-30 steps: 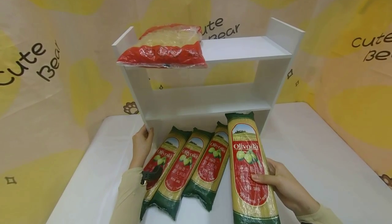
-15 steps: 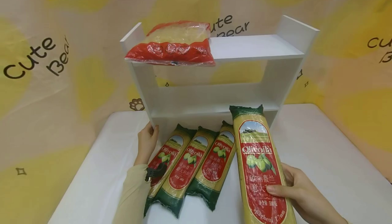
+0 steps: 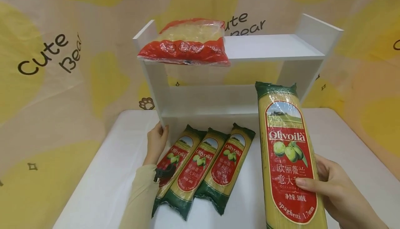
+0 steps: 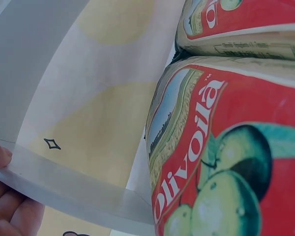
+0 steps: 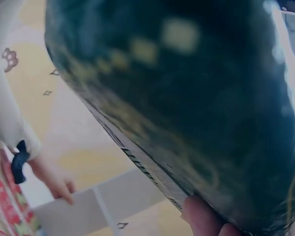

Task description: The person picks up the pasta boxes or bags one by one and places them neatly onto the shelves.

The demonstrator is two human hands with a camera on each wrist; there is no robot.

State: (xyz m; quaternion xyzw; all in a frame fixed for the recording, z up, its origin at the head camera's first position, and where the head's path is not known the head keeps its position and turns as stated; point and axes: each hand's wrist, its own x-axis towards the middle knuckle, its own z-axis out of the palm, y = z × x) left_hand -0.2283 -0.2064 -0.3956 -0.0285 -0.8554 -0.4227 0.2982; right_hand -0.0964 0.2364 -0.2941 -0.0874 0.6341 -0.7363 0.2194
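Note:
My right hand [image 3: 335, 190] grips a long spaghetti packet [image 3: 285, 152] with a red label, lifted off the table and tilted up toward the shelf. Its dark underside [image 5: 187, 103] fills the right wrist view. My left hand [image 3: 157, 142] holds the lower left side panel of the white two-tier shelf [image 3: 265, 46]; its fingers [image 4: 5, 196] curl round that panel's edge. Three smaller spaghetti packets [image 3: 200, 168] lie side by side on the white table [image 3: 103, 187] in front of the shelf. A red and clear bag [image 3: 185, 43] lies on the top tier's left half.
The top tier's right half and the whole lower tier [image 3: 212, 109] hold nothing. A yellow "cute bear" cloth [image 3: 47, 55] hangs behind the table. The table's left and right edges lie close to the shelf's sides.
My right hand has lifted the big spaghetti packet off the table and raised its far end to the height of the lower tier. The left hand stays on the shelf's side panel.

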